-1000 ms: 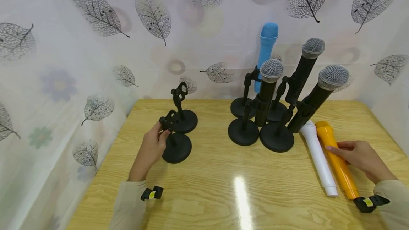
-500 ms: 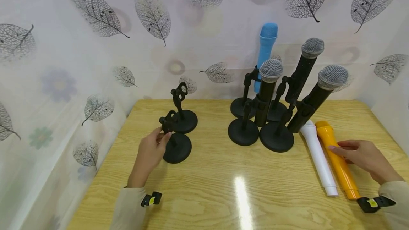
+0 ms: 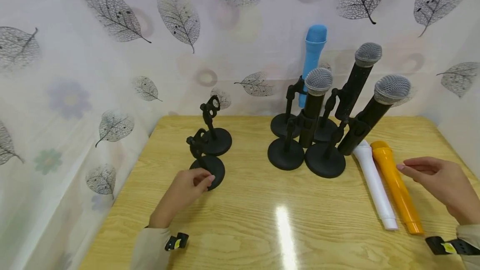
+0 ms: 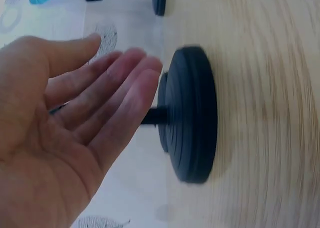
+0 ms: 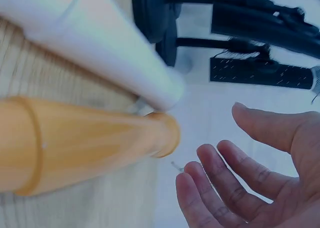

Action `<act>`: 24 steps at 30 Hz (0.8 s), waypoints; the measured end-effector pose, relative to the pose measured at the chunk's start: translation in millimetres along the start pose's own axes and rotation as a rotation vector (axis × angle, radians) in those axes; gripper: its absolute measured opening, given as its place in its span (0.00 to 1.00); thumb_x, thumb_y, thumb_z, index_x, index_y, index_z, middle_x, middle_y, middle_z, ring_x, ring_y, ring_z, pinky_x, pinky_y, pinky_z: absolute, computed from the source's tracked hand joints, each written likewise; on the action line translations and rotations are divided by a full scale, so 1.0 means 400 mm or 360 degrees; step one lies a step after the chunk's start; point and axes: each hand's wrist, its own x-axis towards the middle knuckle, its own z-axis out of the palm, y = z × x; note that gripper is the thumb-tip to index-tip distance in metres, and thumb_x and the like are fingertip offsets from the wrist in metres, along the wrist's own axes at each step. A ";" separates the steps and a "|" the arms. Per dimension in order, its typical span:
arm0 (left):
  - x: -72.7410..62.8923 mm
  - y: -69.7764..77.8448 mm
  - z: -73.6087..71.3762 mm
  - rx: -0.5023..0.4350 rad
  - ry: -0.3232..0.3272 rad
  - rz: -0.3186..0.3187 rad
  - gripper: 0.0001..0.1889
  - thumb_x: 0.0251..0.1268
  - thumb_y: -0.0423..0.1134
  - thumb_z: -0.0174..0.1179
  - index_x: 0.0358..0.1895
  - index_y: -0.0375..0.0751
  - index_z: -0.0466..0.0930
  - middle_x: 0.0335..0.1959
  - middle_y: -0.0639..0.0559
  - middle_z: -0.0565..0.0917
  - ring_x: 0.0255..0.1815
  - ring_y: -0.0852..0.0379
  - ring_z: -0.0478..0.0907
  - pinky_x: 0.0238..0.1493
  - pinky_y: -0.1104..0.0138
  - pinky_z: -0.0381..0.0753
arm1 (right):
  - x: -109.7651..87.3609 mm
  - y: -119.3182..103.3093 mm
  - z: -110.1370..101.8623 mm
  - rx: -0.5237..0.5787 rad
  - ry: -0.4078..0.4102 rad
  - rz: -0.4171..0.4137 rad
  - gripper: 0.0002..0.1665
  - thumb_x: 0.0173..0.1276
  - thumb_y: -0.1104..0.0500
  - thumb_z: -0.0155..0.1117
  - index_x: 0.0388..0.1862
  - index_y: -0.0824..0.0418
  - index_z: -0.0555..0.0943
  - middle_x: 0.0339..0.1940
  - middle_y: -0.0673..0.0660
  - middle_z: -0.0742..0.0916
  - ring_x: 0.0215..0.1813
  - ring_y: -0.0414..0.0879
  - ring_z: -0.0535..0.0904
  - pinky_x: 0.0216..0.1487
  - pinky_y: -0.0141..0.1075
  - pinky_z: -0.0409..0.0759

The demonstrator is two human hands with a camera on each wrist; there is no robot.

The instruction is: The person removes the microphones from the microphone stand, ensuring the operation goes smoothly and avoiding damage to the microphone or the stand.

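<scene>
Two black, round-based stands (image 3: 217,171) rest leftward on the wood-grain desk (image 3: 243,228); near the closer one, the left hand (image 3: 187,188) has its fingers loose and ungripping. The right hand (image 3: 444,178), fingers likewise relaxed and free, hovers just beside a glossy orange microphone (image 3: 398,188).

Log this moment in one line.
left hand: open, near black round-based stand | right hand: open, apart from glossy orange microphone-shaped tube | grip: none
</scene>
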 end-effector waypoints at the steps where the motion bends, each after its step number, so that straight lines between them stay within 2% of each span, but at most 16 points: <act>1: 0.003 0.003 0.005 -0.0022 -0.0057 0.0022 0.10 0.75 0.41 0.61 0.44 0.39 0.88 0.31 0.53 0.87 0.29 0.65 0.82 0.33 0.68 0.81 | -0.006 -0.007 0.000 0.0008 0.0011 -0.0022 0.36 0.75 0.44 0.64 0.60 0.77 0.75 0.46 0.68 0.86 0.30 0.22 0.72 0.28 0.27 0.76; 4: 0.017 0.019 0.022 -0.0058 -0.0173 0.0069 0.11 0.77 0.42 0.60 0.45 0.39 0.87 0.32 0.53 0.87 0.31 0.65 0.82 0.35 0.68 0.82 | -0.023 -0.031 0.004 0.0023 0.0009 -0.0081 0.33 0.74 0.46 0.66 0.58 0.75 0.77 0.42 0.58 0.87 0.31 0.26 0.76 0.29 0.27 0.77; 5: 0.023 0.027 0.028 -0.0068 -0.0196 0.0076 0.11 0.77 0.42 0.59 0.45 0.40 0.87 0.33 0.54 0.87 0.32 0.64 0.82 0.37 0.67 0.82 | -0.030 -0.040 0.005 0.0023 0.0003 -0.0096 0.32 0.74 0.46 0.66 0.57 0.75 0.78 0.42 0.57 0.87 0.31 0.27 0.77 0.29 0.27 0.78; 10: 0.062 0.069 0.064 -0.0090 -0.0256 0.0148 0.12 0.77 0.43 0.59 0.48 0.40 0.87 0.38 0.54 0.88 0.38 0.63 0.83 0.43 0.65 0.83 | -0.055 -0.086 0.016 -0.0007 -0.0067 -0.0122 0.32 0.73 0.46 0.67 0.54 0.75 0.79 0.44 0.65 0.87 0.31 0.31 0.80 0.29 0.25 0.78; 13: 0.089 0.092 0.084 -0.0090 -0.0263 0.0206 0.13 0.77 0.45 0.58 0.51 0.41 0.86 0.42 0.54 0.88 0.41 0.64 0.82 0.46 0.64 0.82 | -0.067 -0.113 0.027 -0.0025 -0.0120 -0.0155 0.30 0.72 0.46 0.69 0.53 0.74 0.81 0.44 0.66 0.87 0.31 0.33 0.80 0.30 0.27 0.79; 17: 0.130 0.114 0.105 -0.0128 -0.0239 0.0283 0.14 0.79 0.45 0.57 0.54 0.41 0.84 0.45 0.55 0.87 0.43 0.64 0.83 0.48 0.65 0.82 | -0.081 -0.138 0.046 -0.0031 -0.0208 -0.0211 0.27 0.71 0.47 0.70 0.52 0.70 0.83 0.42 0.60 0.88 0.33 0.36 0.81 0.31 0.30 0.80; 24: 0.202 0.144 0.132 -0.0239 -0.0180 0.0329 0.20 0.80 0.47 0.54 0.67 0.43 0.76 0.53 0.52 0.86 0.52 0.60 0.84 0.55 0.65 0.81 | -0.090 -0.160 0.070 0.0024 -0.0385 -0.0281 0.23 0.72 0.49 0.69 0.53 0.68 0.83 0.42 0.57 0.88 0.37 0.41 0.82 0.34 0.33 0.81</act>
